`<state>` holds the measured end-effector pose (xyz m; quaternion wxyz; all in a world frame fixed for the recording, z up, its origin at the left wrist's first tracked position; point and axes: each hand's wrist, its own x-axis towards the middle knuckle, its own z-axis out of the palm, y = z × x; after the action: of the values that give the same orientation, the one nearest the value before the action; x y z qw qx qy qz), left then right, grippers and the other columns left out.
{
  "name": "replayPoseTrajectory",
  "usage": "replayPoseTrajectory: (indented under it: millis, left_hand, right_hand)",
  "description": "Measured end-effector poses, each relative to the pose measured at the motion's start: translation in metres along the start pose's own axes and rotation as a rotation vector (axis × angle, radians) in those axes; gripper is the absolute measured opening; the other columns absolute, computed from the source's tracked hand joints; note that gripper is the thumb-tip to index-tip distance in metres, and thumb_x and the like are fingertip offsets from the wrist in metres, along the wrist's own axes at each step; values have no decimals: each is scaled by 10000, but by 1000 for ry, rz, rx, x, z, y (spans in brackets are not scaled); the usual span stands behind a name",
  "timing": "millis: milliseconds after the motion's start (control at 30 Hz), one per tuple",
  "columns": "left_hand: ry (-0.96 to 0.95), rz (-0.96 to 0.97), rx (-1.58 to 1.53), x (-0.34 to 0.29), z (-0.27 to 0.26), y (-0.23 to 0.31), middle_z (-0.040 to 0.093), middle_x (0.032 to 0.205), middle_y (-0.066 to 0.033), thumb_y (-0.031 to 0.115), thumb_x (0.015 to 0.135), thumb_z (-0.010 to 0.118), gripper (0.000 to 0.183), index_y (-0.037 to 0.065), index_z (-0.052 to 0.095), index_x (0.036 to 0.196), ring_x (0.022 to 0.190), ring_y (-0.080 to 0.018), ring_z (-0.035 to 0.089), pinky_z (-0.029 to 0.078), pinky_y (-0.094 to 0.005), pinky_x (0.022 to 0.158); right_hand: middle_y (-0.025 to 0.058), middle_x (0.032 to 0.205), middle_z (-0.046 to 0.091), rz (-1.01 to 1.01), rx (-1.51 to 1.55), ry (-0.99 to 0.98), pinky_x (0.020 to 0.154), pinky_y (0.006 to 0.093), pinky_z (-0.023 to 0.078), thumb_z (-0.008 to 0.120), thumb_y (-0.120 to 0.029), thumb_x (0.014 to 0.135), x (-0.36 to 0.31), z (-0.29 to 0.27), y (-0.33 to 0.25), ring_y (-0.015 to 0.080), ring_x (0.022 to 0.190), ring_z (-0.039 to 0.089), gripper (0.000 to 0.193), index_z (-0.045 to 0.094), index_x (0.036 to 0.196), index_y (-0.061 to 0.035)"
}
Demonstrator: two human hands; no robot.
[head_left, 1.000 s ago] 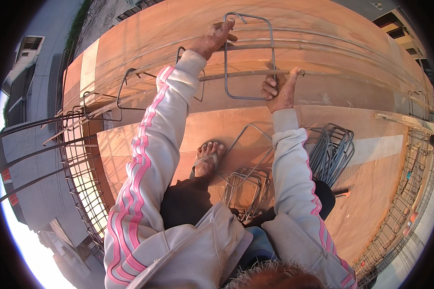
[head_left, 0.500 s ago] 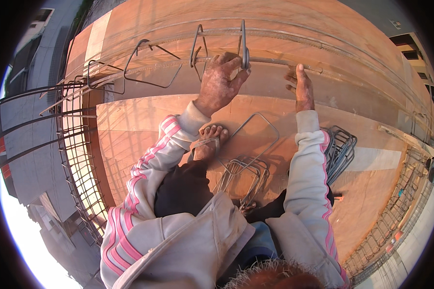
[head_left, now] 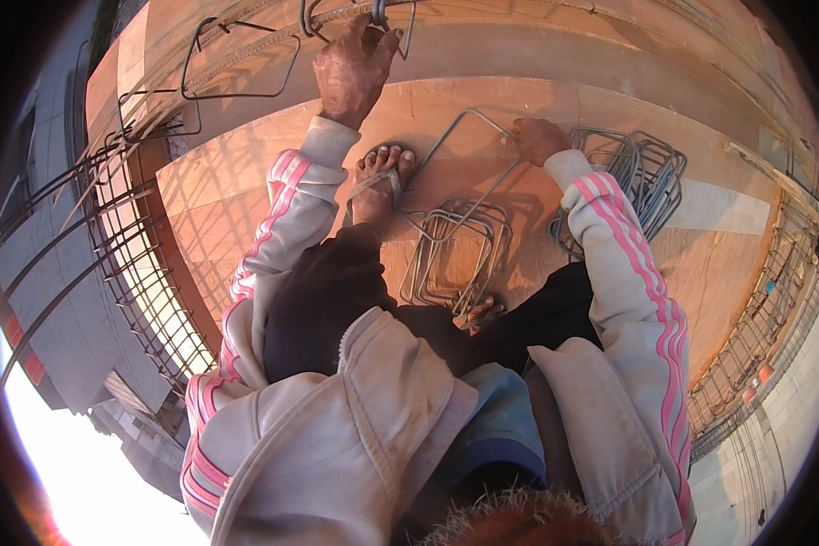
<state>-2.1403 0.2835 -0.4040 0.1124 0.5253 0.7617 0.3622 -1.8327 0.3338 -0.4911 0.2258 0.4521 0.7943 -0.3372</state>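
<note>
At the top centre of the frame, the left hand (head_left: 353, 71) is clenched on a steel stirrup (head_left: 359, 18) hung on the long rebar (head_left: 246, 50). The right hand (head_left: 539, 139), upper right of centre, grasps a loose stirrup (head_left: 469, 159) lying on the plywood deck (head_left: 227, 209), just beside a stirrup pile (head_left: 642, 177).

The right hand (head_left: 539, 139) has left the long rebar (head_left: 273, 41) at the top of the frame and dropped to centre right, where it now grips a loose bent stirrup (head_left: 469, 173). The left hand (head_left: 352, 71) has shifted along the bars to upper centre.
</note>
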Motion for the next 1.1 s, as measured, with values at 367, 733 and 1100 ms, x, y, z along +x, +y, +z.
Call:
replayPoseTrajectory:
  millis: [367, 733, 1100]
  left_hand:
    - [-467, -328, -342, -27, -22, -16, 682, 735, -65, 441, 943, 656, 432, 13, 716, 950, 681, -146, 677, 531, -292, 641]
    - [-828, -809, -940, -9, 17, 65, 656, 761, -68, 572, 1001, 515, 593, 8, 654, 1117, 641, -155, 657, 534, -252, 585]
    - [-979, -261, -775, -26, 0, 104, 439, 661, 58, 235, 1011, 601, 230, 23, 687, 986, 557, -46, 360, 308, -241, 491]
  right_hand:
    - [-15, 666, 499, -53, 764, 157, 484, 245, 441, 574, -320, 1016, -75, -93, -38, 82, 592, 551, 329, 652, 1068, -5]
    - [105, 868, 644, -505, 154, 610, 768, 391, 510, 709, -189, 895, -181, -58, -93, 286, 804, 629, 203, 685, 1025, -35]
    - [186, 1198, 605, -211, 352, 760, 905, 469, 506, 602, -253, 984, -133, -80, -8, 386, 1072, 617, 370, 607, 1265, -13]
